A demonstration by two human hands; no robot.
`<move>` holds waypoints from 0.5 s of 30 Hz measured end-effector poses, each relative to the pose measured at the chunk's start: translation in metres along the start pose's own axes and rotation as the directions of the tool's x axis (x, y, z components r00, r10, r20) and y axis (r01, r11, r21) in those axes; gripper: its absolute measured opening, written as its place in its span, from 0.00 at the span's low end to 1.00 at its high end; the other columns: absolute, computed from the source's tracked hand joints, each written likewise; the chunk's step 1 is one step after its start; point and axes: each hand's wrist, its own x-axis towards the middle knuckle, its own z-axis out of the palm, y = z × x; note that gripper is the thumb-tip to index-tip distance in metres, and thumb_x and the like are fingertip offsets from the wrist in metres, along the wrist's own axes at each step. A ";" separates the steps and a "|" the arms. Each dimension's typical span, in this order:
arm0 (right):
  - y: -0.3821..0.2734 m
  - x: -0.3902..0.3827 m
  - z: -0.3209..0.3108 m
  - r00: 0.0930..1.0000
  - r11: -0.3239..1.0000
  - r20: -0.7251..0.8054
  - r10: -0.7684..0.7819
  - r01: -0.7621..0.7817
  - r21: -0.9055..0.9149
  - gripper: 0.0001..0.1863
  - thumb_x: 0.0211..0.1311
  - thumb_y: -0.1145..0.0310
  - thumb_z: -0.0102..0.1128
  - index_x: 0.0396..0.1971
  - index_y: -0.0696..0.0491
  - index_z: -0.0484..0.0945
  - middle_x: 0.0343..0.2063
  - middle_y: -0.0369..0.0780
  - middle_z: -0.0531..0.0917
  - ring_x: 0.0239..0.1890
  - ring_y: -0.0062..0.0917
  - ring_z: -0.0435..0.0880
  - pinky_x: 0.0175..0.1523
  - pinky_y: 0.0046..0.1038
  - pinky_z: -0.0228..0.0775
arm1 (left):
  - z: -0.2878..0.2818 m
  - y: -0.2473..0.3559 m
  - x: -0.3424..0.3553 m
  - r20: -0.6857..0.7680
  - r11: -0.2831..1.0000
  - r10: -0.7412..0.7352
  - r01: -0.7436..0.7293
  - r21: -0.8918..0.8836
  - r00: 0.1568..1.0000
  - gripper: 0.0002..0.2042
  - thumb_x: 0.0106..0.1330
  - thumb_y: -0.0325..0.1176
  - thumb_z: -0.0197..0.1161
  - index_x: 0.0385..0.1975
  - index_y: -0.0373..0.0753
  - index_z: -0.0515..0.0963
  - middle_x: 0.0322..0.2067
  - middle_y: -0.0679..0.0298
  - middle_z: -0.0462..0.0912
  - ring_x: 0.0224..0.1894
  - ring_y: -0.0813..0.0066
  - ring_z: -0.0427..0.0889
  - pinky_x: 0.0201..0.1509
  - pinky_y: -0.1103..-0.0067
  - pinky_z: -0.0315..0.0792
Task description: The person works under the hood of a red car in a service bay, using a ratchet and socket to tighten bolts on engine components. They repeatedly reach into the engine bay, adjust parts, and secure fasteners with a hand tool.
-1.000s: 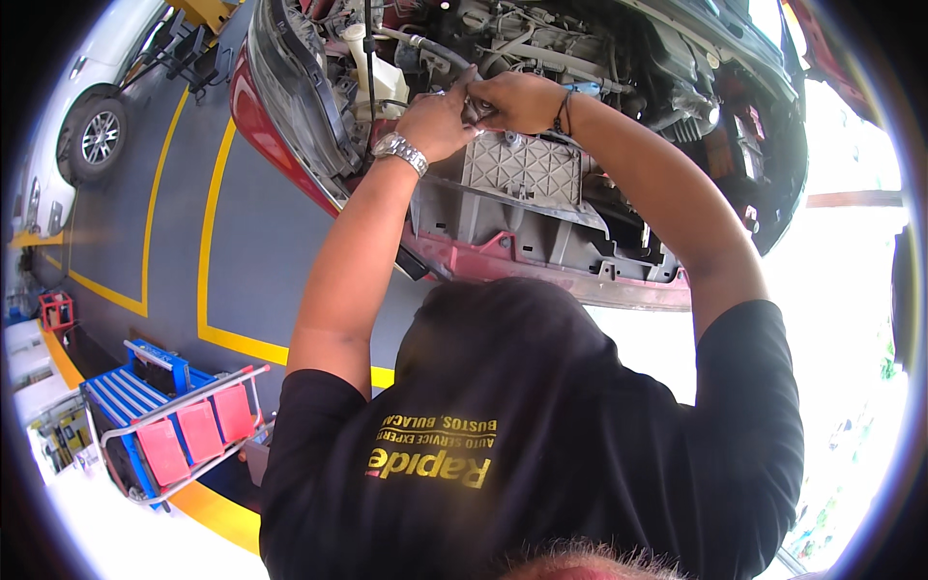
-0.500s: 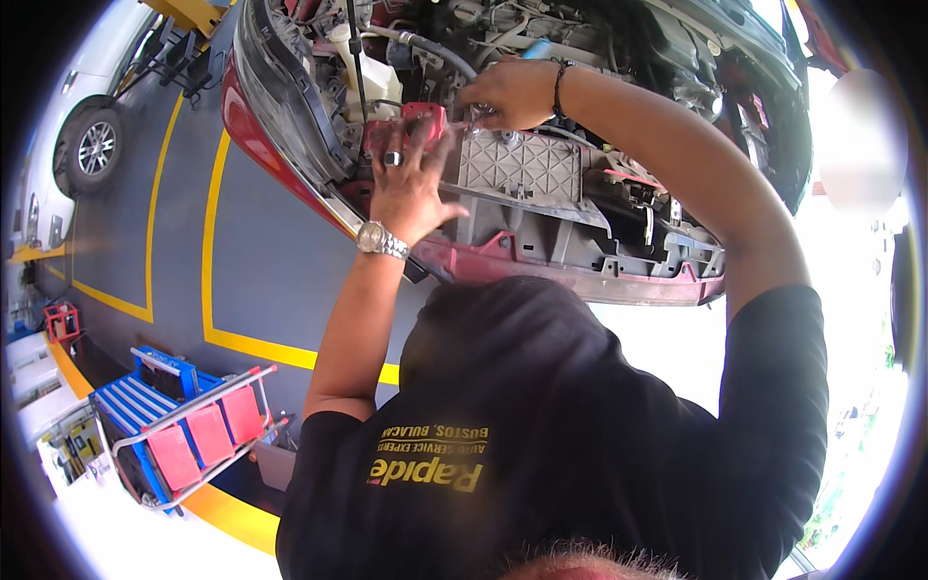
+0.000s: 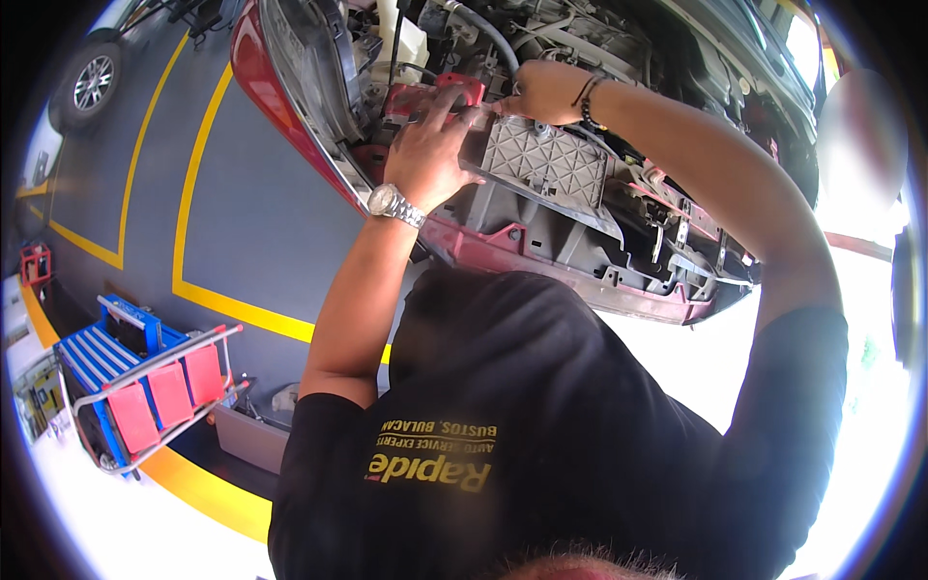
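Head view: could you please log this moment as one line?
left hand: fingers on grey ribbed tray | right hand: at tray's far edge | setting: open engine bay of red car
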 end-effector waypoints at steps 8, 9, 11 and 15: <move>-0.002 0.002 -0.002 0.955 0.920 -0.151 -0.256 0.194 -0.340 0.21 0.55 0.47 0.68 0.39 0.49 0.85 0.32 0.43 0.85 0.44 0.39 0.83 0.50 0.43 0.75 | 0.004 -0.004 -0.002 -0.147 0.995 0.094 -0.089 0.044 0.985 0.45 0.33 0.44 0.84 0.59 0.50 0.73 0.67 0.66 0.63 0.56 0.56 0.78 0.53 0.63 0.81; -0.004 0.003 -0.003 0.988 0.969 -0.122 -0.090 0.058 -0.241 0.22 0.54 0.47 0.68 0.40 0.49 0.85 0.36 0.42 0.85 0.46 0.40 0.83 0.51 0.42 0.75 | 0.004 -0.004 -0.002 -0.157 0.995 0.094 -0.087 0.051 0.983 0.45 0.33 0.44 0.84 0.59 0.50 0.73 0.67 0.66 0.63 0.56 0.56 0.79 0.52 0.63 0.81; -0.007 0.005 -0.003 0.987 0.988 0.032 0.155 -0.155 0.004 0.25 0.52 0.45 0.68 0.42 0.49 0.85 0.44 0.42 0.86 0.52 0.41 0.82 0.53 0.42 0.75 | 0.004 -0.004 -0.002 -0.144 0.996 0.078 -0.070 0.064 0.987 0.44 0.33 0.44 0.84 0.59 0.51 0.73 0.67 0.67 0.63 0.55 0.56 0.79 0.51 0.63 0.81; -0.001 0.007 -0.009 0.903 0.698 0.038 -0.428 0.357 -0.621 0.23 0.58 0.46 0.66 0.37 0.53 0.84 0.36 0.42 0.85 0.49 0.40 0.81 0.54 0.40 0.72 | 0.003 -0.005 -0.002 -0.171 0.991 0.112 -0.097 0.094 0.979 0.44 0.33 0.45 0.84 0.58 0.52 0.74 0.66 0.67 0.63 0.51 0.57 0.82 0.49 0.63 0.82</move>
